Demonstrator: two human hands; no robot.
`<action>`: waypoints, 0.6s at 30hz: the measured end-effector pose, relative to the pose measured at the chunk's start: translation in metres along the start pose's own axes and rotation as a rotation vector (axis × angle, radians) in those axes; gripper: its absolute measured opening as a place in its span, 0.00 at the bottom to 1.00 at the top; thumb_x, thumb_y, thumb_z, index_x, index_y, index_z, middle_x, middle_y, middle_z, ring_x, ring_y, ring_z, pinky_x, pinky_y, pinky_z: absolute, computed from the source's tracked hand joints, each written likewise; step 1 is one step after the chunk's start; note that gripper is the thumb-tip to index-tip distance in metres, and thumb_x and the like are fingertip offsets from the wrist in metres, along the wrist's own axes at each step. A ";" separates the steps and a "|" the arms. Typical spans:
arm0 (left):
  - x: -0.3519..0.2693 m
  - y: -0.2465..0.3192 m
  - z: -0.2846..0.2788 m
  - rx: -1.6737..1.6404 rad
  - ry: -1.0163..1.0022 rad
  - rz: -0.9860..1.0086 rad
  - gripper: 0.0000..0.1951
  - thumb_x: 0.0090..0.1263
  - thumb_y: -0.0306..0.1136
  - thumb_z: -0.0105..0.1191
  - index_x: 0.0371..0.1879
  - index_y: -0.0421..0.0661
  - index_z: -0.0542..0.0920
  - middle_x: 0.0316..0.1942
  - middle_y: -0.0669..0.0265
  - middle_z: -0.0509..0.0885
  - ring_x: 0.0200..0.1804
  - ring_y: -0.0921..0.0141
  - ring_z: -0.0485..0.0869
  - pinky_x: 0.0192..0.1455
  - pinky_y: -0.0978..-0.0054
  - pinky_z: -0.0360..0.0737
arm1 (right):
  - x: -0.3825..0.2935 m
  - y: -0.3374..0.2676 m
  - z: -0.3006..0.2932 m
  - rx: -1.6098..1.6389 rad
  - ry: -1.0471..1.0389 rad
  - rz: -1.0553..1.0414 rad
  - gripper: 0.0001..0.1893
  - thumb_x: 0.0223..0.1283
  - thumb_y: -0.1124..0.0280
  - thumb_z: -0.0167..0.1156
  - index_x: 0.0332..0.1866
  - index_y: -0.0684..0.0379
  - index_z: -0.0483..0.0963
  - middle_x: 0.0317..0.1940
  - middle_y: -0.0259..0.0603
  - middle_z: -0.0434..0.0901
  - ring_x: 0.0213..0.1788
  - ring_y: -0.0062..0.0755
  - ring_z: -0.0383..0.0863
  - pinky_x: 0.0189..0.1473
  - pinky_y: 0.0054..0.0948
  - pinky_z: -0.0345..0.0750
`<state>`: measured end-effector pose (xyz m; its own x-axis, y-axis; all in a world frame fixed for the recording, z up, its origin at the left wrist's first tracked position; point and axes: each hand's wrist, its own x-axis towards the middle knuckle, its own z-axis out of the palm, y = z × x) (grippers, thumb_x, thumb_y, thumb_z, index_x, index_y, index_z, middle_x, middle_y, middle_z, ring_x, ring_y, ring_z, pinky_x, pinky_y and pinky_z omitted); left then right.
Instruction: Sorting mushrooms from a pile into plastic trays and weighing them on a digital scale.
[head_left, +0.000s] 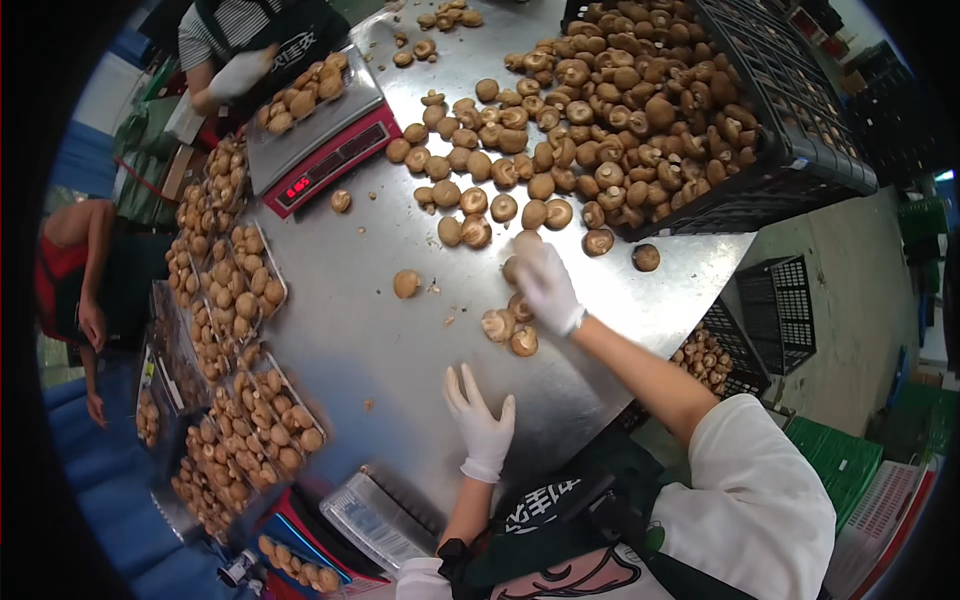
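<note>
My right hand, in a white glove and blurred, reaches over the steel table. Its fingers are at two brown shiitake mushrooms, one mushroom ahead of the fingertips and another beside them; whether it grips either one is unclear. Just below this hand, a small cluster of mushrooms rests on the metal, some with gills up. My left hand, also gloved, hovers nearer to me with fingers spread and nothing in it. A lone mushroom lies farther left.
A black crate lies tipped, mushrooms spilling from it. A red scale carries a filled tray; a co-worker's gloved hand is beside it. Filled trays line the left edge. Stacked clear trays and another scale are near me.
</note>
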<state>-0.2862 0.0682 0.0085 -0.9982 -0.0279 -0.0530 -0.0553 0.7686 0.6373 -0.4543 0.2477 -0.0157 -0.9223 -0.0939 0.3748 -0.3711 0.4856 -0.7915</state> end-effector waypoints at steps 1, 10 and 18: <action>-0.009 -0.001 0.001 0.004 0.003 -0.008 0.46 0.54 0.33 0.65 0.72 0.36 0.54 0.70 0.40 0.51 0.71 0.44 0.53 0.73 0.49 0.53 | 0.024 0.007 -0.006 -0.030 0.062 0.099 0.20 0.57 0.68 0.58 0.57 0.55 0.74 0.57 0.46 0.72 0.61 0.47 0.68 0.64 0.43 0.65; -0.029 -0.001 0.010 -0.057 0.000 0.004 0.43 0.56 0.35 0.64 0.70 0.36 0.57 0.67 0.40 0.56 0.68 0.43 0.58 0.70 0.47 0.57 | 0.106 0.034 -0.001 -0.020 -0.142 0.189 0.14 0.64 0.65 0.54 0.52 0.52 0.77 0.43 0.50 0.81 0.47 0.43 0.81 0.51 0.37 0.76; -0.007 0.007 0.020 -0.077 0.034 0.011 0.43 0.55 0.31 0.64 0.71 0.38 0.56 0.68 0.41 0.54 0.68 0.46 0.59 0.70 0.53 0.59 | 0.105 0.024 -0.028 0.291 -0.193 0.623 0.18 0.55 0.53 0.66 0.32 0.60 0.75 0.25 0.35 0.76 0.31 0.28 0.78 0.34 0.29 0.75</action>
<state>-0.2792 0.0860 -0.0021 -0.9989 -0.0425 -0.0205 -0.0448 0.7177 0.6949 -0.5571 0.2738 0.0176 -0.9647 -0.0395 -0.2603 0.2427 0.2499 -0.9374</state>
